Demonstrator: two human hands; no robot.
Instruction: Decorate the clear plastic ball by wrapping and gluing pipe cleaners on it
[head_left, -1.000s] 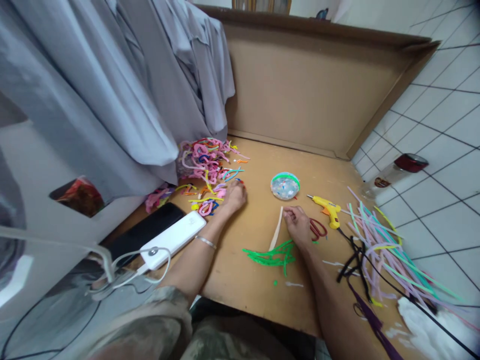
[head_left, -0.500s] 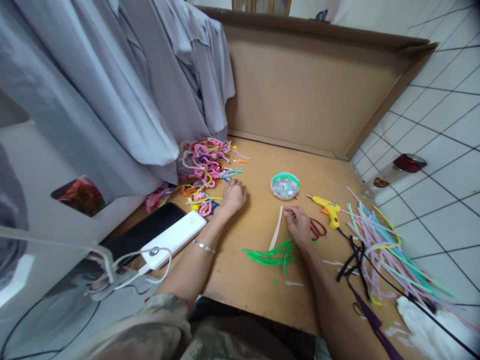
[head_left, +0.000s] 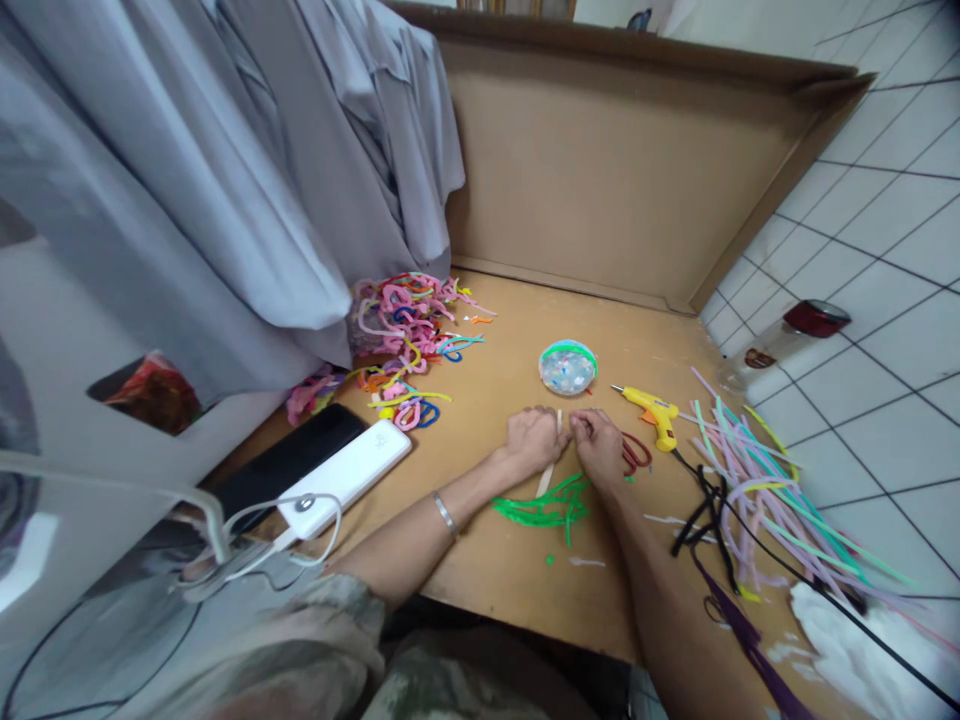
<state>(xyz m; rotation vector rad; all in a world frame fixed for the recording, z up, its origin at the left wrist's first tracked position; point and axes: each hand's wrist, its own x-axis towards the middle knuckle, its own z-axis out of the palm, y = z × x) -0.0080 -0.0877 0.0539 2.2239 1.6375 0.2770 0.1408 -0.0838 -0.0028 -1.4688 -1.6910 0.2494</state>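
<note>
A pale flat wooden stick [head_left: 546, 481] lies on the table, its lower end beside a loose bundle of green pipe cleaners [head_left: 536, 513]. My left hand [head_left: 531, 441] is closed, its fingertips crossing the middle of the stick. Close on the other side, my right hand [head_left: 598, 448] is closed in a pinch, its fingertips almost meeting the left ones. Whatever sits between the fingers of either hand is hidden or too small to make out. Red-handled scissors [head_left: 637, 453] lie partly under my right hand. Beyond the hands stands a round clear container [head_left: 568, 370] with a green rim.
A yellow glue gun [head_left: 655, 412] lies at right, beside long pastel pipe cleaners [head_left: 757, 490] and black strips [head_left: 709, 525]. Tangled coloured pipe cleaners [head_left: 409, 330] pile up at left, near a white power bank [head_left: 352, 475] and a black phone [head_left: 315, 450]. Cardboard [head_left: 600, 170] walls the back.
My left hand has moved right, from beside the coloured pile to the stick next to my right hand, and its fingers have closed. My right hand stays nearly where it was, still pinched.
</note>
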